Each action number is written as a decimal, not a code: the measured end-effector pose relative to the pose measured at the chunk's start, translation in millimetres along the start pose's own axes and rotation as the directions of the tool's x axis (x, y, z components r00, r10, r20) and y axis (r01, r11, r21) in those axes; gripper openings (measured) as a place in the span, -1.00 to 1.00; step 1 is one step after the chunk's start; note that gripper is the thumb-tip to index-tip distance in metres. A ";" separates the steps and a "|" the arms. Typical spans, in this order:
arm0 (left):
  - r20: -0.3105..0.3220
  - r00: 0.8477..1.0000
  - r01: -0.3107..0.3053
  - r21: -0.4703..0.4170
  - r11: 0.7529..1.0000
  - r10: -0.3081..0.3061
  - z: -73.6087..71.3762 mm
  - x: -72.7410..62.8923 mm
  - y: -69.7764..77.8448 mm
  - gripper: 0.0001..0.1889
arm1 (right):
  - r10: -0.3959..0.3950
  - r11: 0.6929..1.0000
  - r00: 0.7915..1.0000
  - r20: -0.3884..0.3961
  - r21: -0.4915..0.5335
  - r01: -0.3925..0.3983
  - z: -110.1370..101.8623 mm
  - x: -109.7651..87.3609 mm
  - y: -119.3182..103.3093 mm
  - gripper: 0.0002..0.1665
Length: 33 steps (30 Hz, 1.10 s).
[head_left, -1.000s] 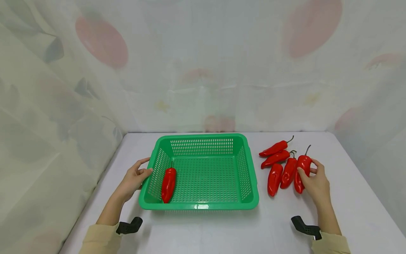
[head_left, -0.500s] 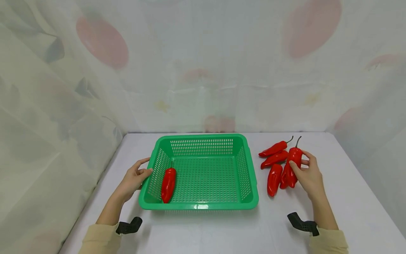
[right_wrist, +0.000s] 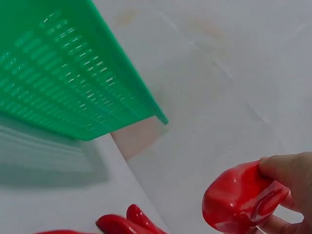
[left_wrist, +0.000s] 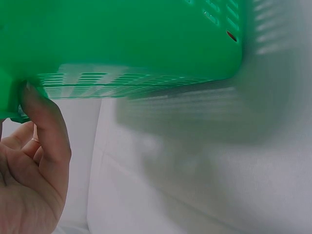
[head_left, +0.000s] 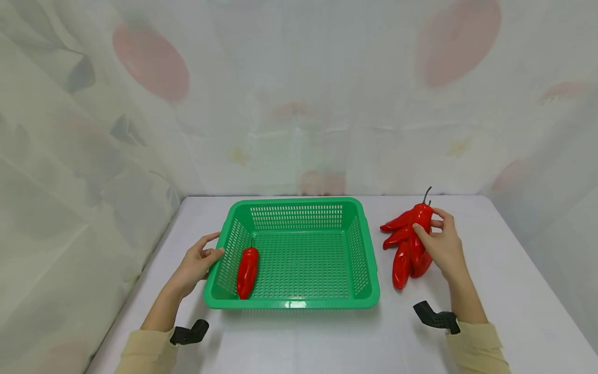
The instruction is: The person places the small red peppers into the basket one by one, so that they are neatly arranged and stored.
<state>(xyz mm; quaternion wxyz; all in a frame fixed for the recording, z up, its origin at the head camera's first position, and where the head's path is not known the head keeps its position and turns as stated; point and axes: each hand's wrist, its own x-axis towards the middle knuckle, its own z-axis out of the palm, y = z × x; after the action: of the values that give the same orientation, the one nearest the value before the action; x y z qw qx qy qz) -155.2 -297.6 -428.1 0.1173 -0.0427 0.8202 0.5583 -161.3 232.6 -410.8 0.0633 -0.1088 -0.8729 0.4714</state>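
Green basket (head_left: 291, 304) is set on the white counter (head_left: 299, 343), left of its middle, far rim close to the counter's far edge. Basket rim is gripped at its left side by the left hand (head_left: 196, 265), which is placed between basket and counter's left edge; thumb is bent against the rim.

One red pepper (head_left: 247, 272) is contained in the basket, laid along the left wall, stem toward the far edge.

Held pepper (head_left: 422, 218) is pinched between thumb and fingers of the right hand (head_left: 441, 246), stem up toward the far edge; located right of the basket, toward the counter's far right corner. In the right wrist view it is seen apart from the pepper tips at the bottom.

Four loose peppers are bunched on the counter, partly covered by the held one: upper pepper (head_left: 395, 222) and second pepper (head_left: 395, 238) pointed left, third pepper (head_left: 401, 266) and fourth pepper (head_left: 423, 265) pointed at the near edge.

Black wrist mounts are worn on both arms, below beige sleeves. Counter is backed by a printed sheet (head_left: 299, 104).
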 end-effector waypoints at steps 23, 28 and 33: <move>0.018 1.000 -0.018 -0.004 1.000 0.018 -0.5 -2.1 2.3 -0.36 | -0.119 0.993 0.987 0.107 -0.001 0.120 18.4 7.0 -55.1 -0.13; 0.021 1.000 -0.020 -0.002 1.000 0.020 -0.4 -1.8 2.1 -0.35 | -0.146 0.989 0.981 0.125 0.020 0.144 24.1 8.5 -62.3 -0.15; 0.014 1.000 -0.007 -0.008 1.000 0.008 -0.9 -0.7 2.2 -0.36 | -0.158 0.987 0.974 0.160 0.041 0.154 30.7 9.5 -73.1 -0.14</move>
<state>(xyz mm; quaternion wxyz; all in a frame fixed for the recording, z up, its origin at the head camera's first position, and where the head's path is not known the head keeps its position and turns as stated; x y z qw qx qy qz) -155.1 -297.7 -425.6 0.1209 -0.0361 0.8172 0.5624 -186.6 171.3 -366.4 0.0302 -0.0003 -0.8742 0.4846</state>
